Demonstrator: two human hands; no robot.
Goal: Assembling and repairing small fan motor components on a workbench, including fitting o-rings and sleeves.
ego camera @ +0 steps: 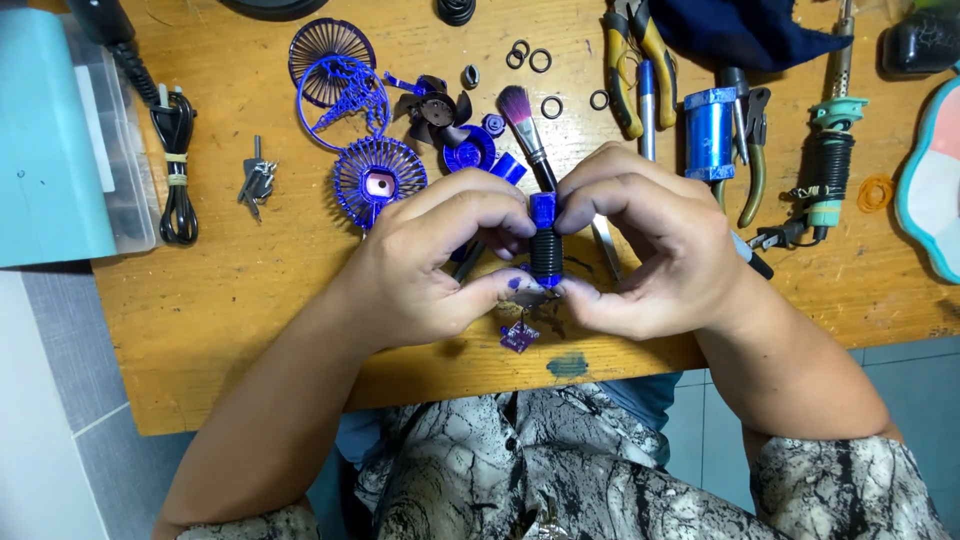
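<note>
3 blue fan grilles (379, 178), 5 black rings (551, 107), 2 pliers (632, 60), 1 brush (526, 125), 1 blue cyl. (709, 133).

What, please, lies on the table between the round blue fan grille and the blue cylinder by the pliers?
In the head view, between the fan grille and the blue cylinder lie a makeup brush, small blue parts and black rings.

bare wood left of fan grille (379, 180), pliers (630, 60) crowding far side
</note>
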